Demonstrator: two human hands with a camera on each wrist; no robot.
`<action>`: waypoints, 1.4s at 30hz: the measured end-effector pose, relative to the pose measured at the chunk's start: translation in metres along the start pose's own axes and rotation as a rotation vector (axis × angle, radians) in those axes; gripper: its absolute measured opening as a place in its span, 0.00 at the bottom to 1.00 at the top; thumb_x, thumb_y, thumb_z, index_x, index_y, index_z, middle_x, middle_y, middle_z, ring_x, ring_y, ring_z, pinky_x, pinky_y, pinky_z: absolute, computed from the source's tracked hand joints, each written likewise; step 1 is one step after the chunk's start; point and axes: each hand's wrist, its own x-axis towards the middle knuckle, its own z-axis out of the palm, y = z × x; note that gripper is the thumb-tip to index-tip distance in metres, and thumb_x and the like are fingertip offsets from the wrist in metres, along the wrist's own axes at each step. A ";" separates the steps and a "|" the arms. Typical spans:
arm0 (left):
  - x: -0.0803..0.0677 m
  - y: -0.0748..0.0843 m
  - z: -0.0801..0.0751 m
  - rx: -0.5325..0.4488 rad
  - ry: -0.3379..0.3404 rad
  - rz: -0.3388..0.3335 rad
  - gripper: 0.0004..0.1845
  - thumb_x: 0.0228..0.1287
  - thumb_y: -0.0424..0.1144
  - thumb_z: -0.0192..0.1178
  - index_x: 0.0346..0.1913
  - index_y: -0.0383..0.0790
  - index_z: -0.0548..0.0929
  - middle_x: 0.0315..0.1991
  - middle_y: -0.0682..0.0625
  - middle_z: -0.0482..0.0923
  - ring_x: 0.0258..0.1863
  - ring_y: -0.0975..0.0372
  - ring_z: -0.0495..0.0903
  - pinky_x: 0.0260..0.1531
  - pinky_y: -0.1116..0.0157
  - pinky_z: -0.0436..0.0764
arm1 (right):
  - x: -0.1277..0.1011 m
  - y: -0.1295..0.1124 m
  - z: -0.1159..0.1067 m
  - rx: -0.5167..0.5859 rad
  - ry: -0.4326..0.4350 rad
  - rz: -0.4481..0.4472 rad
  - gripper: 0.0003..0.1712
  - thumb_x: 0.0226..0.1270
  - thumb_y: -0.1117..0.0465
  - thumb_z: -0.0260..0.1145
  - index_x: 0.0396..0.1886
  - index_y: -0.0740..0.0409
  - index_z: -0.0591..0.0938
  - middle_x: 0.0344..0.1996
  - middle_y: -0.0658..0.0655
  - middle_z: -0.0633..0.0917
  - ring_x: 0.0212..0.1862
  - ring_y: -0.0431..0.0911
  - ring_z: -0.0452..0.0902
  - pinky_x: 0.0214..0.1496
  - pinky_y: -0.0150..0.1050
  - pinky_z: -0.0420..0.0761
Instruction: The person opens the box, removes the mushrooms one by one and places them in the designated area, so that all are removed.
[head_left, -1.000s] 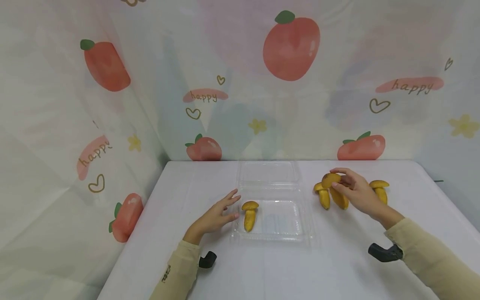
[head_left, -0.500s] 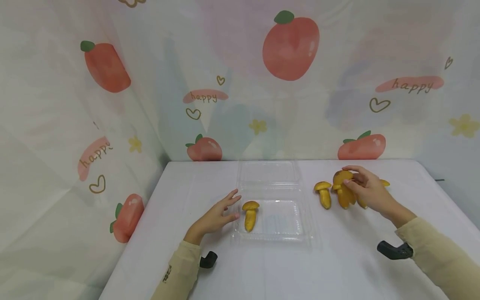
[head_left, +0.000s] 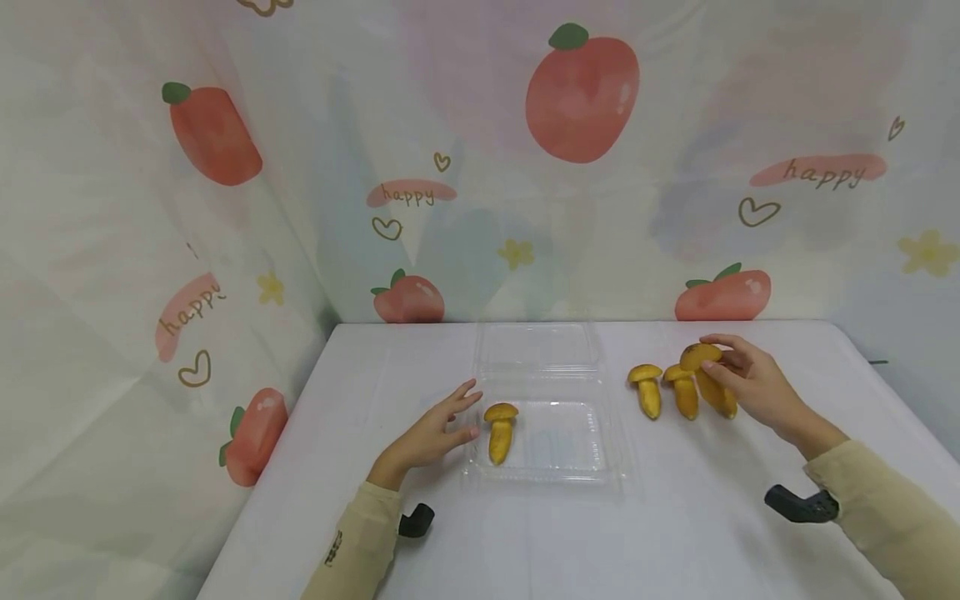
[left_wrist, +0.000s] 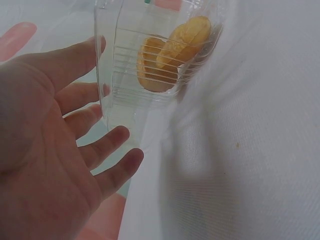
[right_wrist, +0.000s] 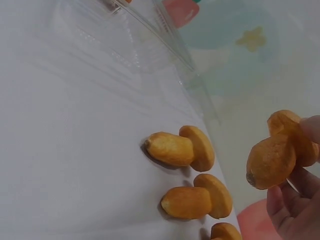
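A clear plastic clamshell box lies open mid-table, lid folded back. One yellow toy mushroom lies in its left side, also seen through the box wall as the mushroom. My left hand rests open on the table, fingers beside the box. My right hand pinches another mushroom by its cap, held just above the table. Two mushrooms lie left of it; a third shows partly in the right wrist view.
The white table is hemmed by a fruit-print cloth backdrop behind and at the left. Black wrist mounts sit by both sleeves.
My right hand has moved to the right with the mushroom it grips, uncovering one that lies on the table. The left hand and the box have stayed put.
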 end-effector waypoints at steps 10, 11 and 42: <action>0.000 0.001 -0.001 0.000 -0.001 -0.002 0.35 0.74 0.38 0.60 0.78 0.36 0.60 0.84 0.43 0.44 0.82 0.45 0.49 0.72 0.40 0.66 | 0.003 0.013 -0.002 -0.057 0.015 0.027 0.27 0.80 0.58 0.57 0.70 0.66 0.66 0.51 0.38 0.79 0.44 0.15 0.69 0.43 0.13 0.75; 0.000 0.000 -0.002 0.001 0.001 -0.003 0.35 0.74 0.38 0.60 0.78 0.37 0.60 0.84 0.43 0.44 0.82 0.45 0.49 0.72 0.40 0.66 | 0.004 0.014 -0.003 -0.069 0.017 0.035 0.28 0.80 0.57 0.56 0.71 0.67 0.66 0.53 0.45 0.80 0.44 0.14 0.68 0.43 0.13 0.75; 0.000 0.002 -0.001 0.007 0.005 0.002 0.35 0.74 0.38 0.60 0.78 0.35 0.61 0.83 0.43 0.45 0.81 0.44 0.50 0.72 0.40 0.66 | 0.001 0.057 -0.034 -0.135 0.082 0.279 0.37 0.83 0.45 0.47 0.78 0.64 0.58 0.65 0.75 0.72 0.49 0.38 0.76 0.36 0.15 0.76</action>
